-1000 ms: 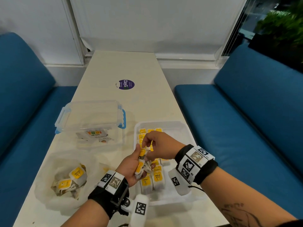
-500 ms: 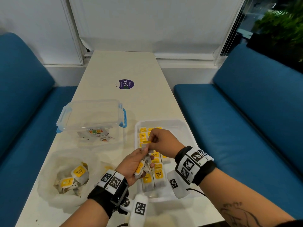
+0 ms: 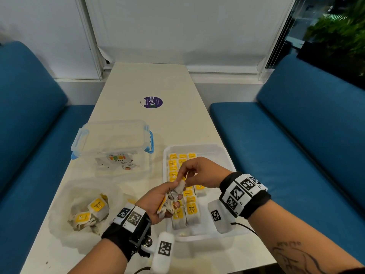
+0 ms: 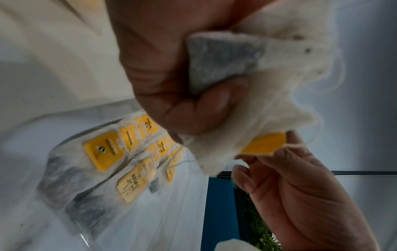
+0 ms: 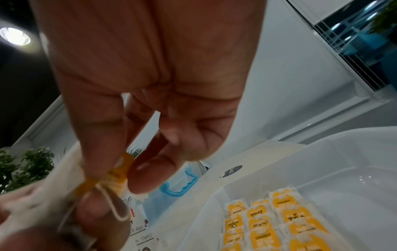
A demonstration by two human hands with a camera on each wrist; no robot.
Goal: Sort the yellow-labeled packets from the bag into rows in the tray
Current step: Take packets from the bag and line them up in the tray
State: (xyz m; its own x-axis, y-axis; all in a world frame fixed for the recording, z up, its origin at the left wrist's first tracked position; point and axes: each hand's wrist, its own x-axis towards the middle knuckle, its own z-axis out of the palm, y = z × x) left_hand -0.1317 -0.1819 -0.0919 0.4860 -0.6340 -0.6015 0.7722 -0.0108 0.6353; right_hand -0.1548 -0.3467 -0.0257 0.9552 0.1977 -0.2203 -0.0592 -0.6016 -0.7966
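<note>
Your right hand (image 3: 199,173) has dropped back from the tray's far rows to meet your left hand (image 3: 158,202) above the tray (image 3: 227,155). Left fingers are curled around a crumpled bunch of packets (image 3: 173,196); right thumb and forefinger pinch one yellow tag (image 4: 265,144) at the bunch's 12 o'clock edge. Rows of packets (image 3: 182,171) lie in the tray's 9 o'clock half. At 9 o'clock of your hands, the bag (image 3: 65,206) holds more packets.
</note>
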